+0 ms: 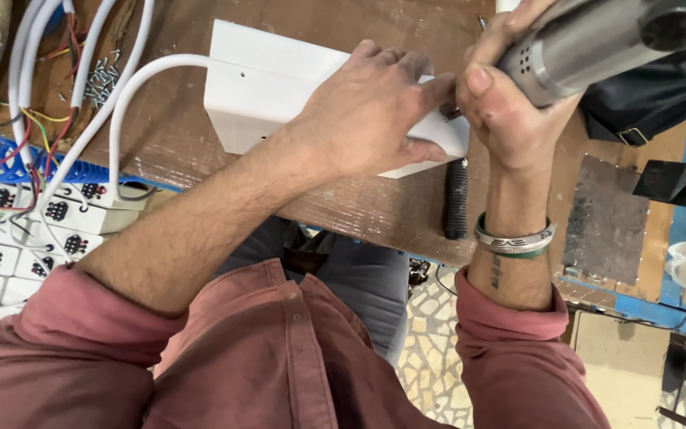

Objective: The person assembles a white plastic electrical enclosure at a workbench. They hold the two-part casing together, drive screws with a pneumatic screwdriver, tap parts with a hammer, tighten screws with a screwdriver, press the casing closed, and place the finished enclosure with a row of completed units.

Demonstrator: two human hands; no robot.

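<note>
The left hand (367, 111) lies flat on a white box (263, 95) on the table (375, 210), holding it down. The right hand (510, 103) grips a metal power tool (597, 40) at the box's right end. The box is closed, contents unseen. Farther left, loose screws (105, 79) lie beside white cables (121, 119).

Electrical workshop: scarred wooden bench (359, 210), loose screws (102, 78), bundled wires (37, 135), stacked socket plates (33, 230), power tool (597, 40).

shirt: faded red, buttoned placket, both sleeves rolled to mid-forearm | trousers: grey | left hand (363, 111): bare, no rings seen | right hand (510, 103): bare | right wrist: 2 bangles (514, 241), silver and green | right forearm: small dark tattoo
</note>
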